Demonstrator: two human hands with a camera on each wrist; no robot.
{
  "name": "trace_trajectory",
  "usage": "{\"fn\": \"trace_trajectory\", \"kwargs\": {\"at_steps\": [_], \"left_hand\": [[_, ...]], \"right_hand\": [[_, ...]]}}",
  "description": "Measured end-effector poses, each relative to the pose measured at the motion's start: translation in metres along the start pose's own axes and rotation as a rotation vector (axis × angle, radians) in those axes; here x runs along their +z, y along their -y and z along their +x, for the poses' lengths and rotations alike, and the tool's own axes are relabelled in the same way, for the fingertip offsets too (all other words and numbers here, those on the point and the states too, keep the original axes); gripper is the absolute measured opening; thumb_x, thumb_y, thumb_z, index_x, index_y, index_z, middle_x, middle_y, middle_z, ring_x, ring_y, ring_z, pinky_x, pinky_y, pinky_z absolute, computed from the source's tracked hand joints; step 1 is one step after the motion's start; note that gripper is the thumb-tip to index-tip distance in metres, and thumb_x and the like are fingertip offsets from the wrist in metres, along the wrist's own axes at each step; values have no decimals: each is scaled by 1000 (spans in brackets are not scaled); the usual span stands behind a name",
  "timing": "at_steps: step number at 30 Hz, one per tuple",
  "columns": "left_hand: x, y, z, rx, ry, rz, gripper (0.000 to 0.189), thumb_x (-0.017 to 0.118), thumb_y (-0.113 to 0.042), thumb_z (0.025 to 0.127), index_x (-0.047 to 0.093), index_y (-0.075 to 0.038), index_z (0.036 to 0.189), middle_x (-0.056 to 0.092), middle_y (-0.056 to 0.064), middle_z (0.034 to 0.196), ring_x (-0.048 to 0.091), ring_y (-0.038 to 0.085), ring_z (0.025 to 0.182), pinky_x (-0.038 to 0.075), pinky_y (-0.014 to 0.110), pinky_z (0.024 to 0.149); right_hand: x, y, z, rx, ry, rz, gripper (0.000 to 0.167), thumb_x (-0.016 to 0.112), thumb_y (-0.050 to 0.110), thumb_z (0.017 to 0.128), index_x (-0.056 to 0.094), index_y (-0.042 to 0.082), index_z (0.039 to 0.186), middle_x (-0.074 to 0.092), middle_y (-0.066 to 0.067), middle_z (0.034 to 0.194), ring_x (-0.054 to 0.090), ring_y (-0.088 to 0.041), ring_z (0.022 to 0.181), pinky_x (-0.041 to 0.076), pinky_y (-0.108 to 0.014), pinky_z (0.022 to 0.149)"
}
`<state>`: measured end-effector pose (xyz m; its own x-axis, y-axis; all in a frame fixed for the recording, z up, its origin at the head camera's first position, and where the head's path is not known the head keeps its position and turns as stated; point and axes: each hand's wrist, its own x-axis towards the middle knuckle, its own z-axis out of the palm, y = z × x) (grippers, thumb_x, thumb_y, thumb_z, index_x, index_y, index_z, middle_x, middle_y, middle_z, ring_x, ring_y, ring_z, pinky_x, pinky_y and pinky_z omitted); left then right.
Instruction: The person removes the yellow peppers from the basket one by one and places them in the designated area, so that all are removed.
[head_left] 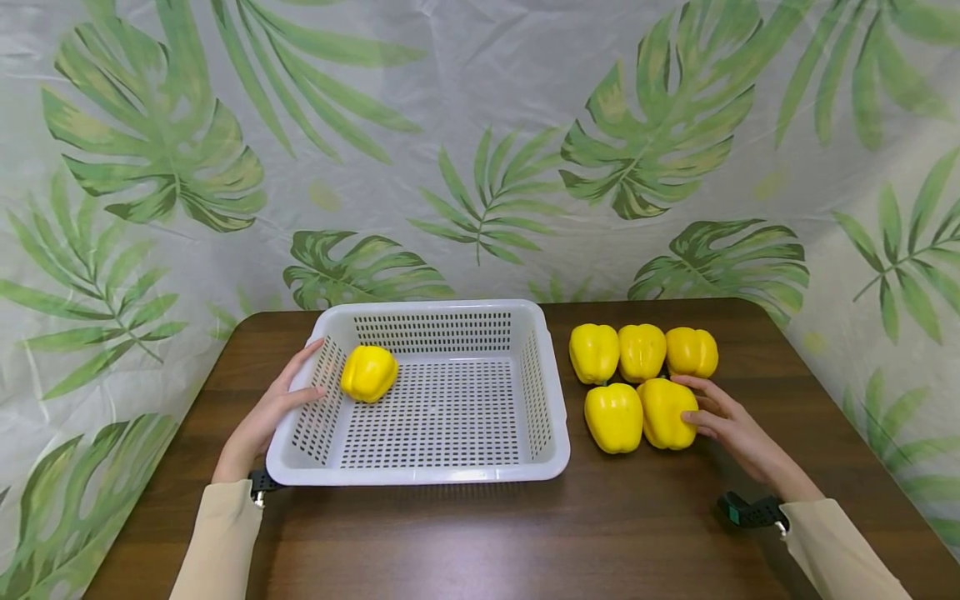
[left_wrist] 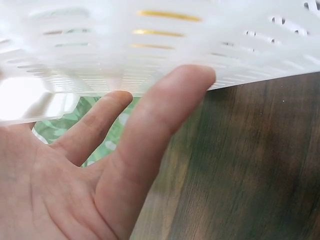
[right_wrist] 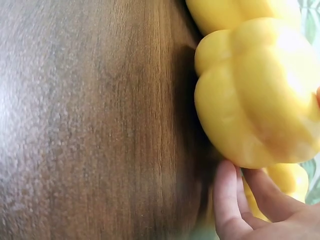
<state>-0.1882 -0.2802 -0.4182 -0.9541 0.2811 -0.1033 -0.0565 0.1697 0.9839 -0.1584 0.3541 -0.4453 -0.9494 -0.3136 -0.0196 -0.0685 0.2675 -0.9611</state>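
Note:
A white perforated plastic basket (head_left: 431, 476) stands on the table with one yellow bell pepper (head_left: 369, 373) inside, near its left wall. My left hand (head_left: 272, 415) rests against that left side, thumb and fingers fairly straight; the left wrist view shows the thumb (left_wrist: 160, 115) close to the slotted wall. To the basket's right, my right hand (head_left: 731, 425) holds the front right yellow bell pepper (head_left: 663, 414) by its right side. In the right wrist view, fingertips touch the underside of this bell pepper (right_wrist: 260, 95), and another fingertip just shows at the right edge.
Beside the held pepper lies another yellow bell pepper (head_left: 613, 418). Behind them is a row of three: left pepper (head_left: 594, 353), middle pepper (head_left: 642, 352) and right pepper (head_left: 692, 352). The brown wooden table (head_left: 480, 542) ends at a leaf-patterned curtain (head_left: 495, 100).

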Motion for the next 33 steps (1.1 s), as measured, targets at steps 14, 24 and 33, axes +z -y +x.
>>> {"fn": "trace_trajectory", "kwargs": {"at_steps": [14, 24, 33], "left_hand": [[0, 0, 0, -1, 6, -7, 74, 50, -13, 96, 7, -30, 154, 6, 20, 156, 35, 55, 122, 50, 58, 79], [0, -1, 1, 0, 1, 3, 75, 51, -13, 96, 7, -29, 154, 6, 20, 156, 35, 55, 122, 49, 58, 80], [0, 0, 1, -4, -2, -1, 75, 51, -12, 96, 7, -30, 154, 5, 19, 156, 34, 54, 123, 49, 58, 81]], "right_hand": [[-3, -2, 1, 5, -3, 32, 50, 45, 10, 101, 29, 9, 148, 33, 1, 139, 46, 1, 112, 46, -19, 84], [-7, 7, 3, -77, -46, 100, 44, 45, 6, 100, 35, 3, 144, 49, 2, 134, 49, -1, 114, 46, -17, 85], [-8, 16, 8, -164, -94, 211, 39, 44, -1, 99, 42, -1, 139, 59, 4, 123, 59, -7, 107, 47, -18, 86]]}}
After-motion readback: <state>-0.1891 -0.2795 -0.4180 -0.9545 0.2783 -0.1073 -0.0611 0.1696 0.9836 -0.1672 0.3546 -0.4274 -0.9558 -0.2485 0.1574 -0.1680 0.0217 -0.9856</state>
